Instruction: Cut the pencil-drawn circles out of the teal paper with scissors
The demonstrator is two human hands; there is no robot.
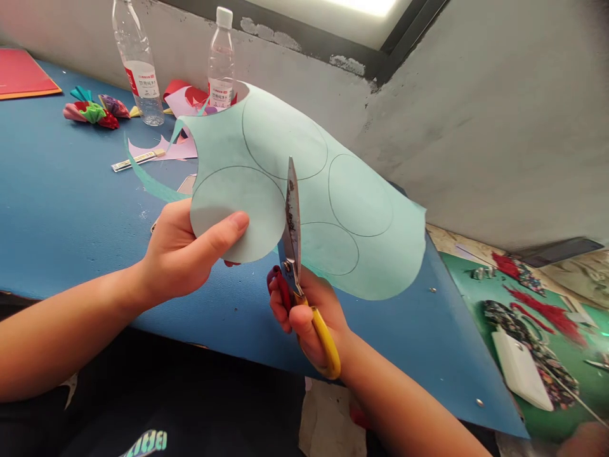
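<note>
A large light green sheet (371,254) with several pencilled circles is held up above the blue table. My left hand (190,247) pinches it at the lower left, thumb lying on a circle whose lower edge is cut round. In my right hand (309,311) are scissors (294,222) with one yellow and one dark red handle, blades pointing up. The blades meet the sheet at the right side of that circle. A thin curled green strip (157,184) hangs left of the sheet.
Two plastic bottles (143,82) (221,63) stand at the back of the blue table (61,222). Colourful folded pieces (95,111), a red sheet (23,73) and lilac scraps (176,149) lie at the left. A green surface (461,273) at the right holds a white device (521,368).
</note>
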